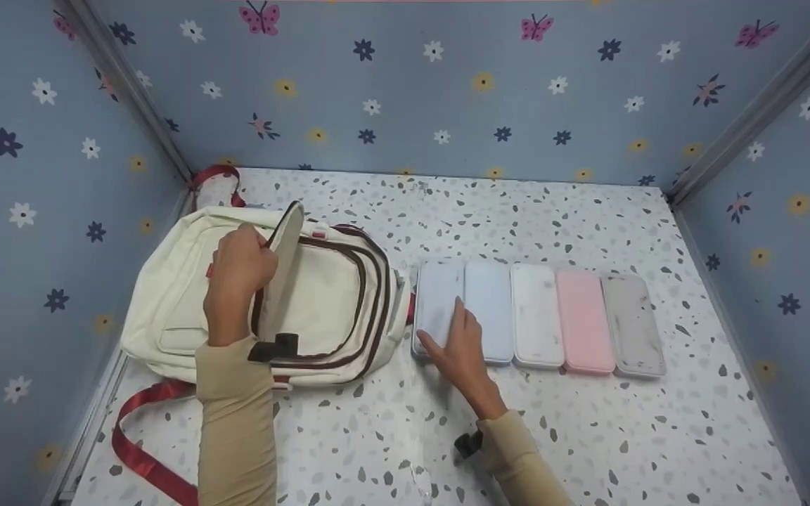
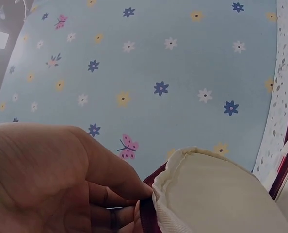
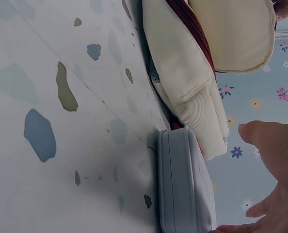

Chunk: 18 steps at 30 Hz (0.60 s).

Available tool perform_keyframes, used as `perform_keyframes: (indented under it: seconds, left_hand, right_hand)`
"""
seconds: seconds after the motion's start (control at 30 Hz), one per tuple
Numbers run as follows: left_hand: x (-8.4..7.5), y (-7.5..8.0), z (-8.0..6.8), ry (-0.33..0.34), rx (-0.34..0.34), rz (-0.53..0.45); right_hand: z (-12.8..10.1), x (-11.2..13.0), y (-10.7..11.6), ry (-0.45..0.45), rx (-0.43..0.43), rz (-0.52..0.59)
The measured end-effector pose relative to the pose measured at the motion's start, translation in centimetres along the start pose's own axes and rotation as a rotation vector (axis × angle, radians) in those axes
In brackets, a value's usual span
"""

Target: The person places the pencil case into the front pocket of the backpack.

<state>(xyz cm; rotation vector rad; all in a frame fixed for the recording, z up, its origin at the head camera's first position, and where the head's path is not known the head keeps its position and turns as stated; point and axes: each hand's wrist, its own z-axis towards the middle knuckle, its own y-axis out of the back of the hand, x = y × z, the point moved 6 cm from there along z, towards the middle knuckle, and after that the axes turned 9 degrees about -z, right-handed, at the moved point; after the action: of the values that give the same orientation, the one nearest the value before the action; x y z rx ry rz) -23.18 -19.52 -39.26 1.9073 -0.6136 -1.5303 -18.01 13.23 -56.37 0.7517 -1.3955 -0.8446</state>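
Head view: the right hand (image 1: 463, 351) lies flat with straight fingers on the pale grey-blue oblong hard case (image 1: 437, 306), the leftmost of five such cases ranged side by side on the speckled terrazzo-pattern worktop (image 1: 588, 436). That case sits just under and ahead of the hand, its long axis running away from the person, parallel to the light blue case (image 1: 489, 309) touching it on the right; the white (image 1: 536, 313), pink (image 1: 583, 320) and grey (image 1: 631, 323) ones follow in a row. To its left, just beside it, is the cream canvas backpack with brown zip trim and red straps (image 1: 187, 302), lying flat. The left hand (image 1: 236, 281) pinches the backpack's raised front flap (image 1: 282, 267), holding it upright — so the right hand is by far the nearer to the case.

The right wrist view shows what the head view cannot: the case's edge seam (image 3: 175, 184) and how it butts against the backpack's side. The left wrist view shows the fingers (image 2: 120, 194) closed on the flap's piped rim.
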Motion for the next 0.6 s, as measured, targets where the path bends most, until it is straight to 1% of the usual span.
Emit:
perform_keyframes:
  seconds: [0.13, 0.3, 0.43, 0.6]
  left_hand:
    - [-0.06, 0.03, -0.04, -0.005, 0.0, 0.008]
    - [-0.01, 0.09, -0.13, 0.017, 0.016, 0.004]
    - [0.02, 0.16, -0.04, 0.037, 0.026, 0.003]
    - [0.05, 0.14, 0.08, 0.052, 0.034, 0.008]
  right_hand:
    - [-0.05, 0.14, -0.03, -0.017, 0.014, -0.013]
    - [0.0, 0.24, 0.11, -0.039, 0.003, -0.032]
    - [-0.13, 0.48, 0.29, -0.057, -0.011, -0.076]
    - [-0.44, 0.85, 0.25, -0.09, 0.01, -0.142]
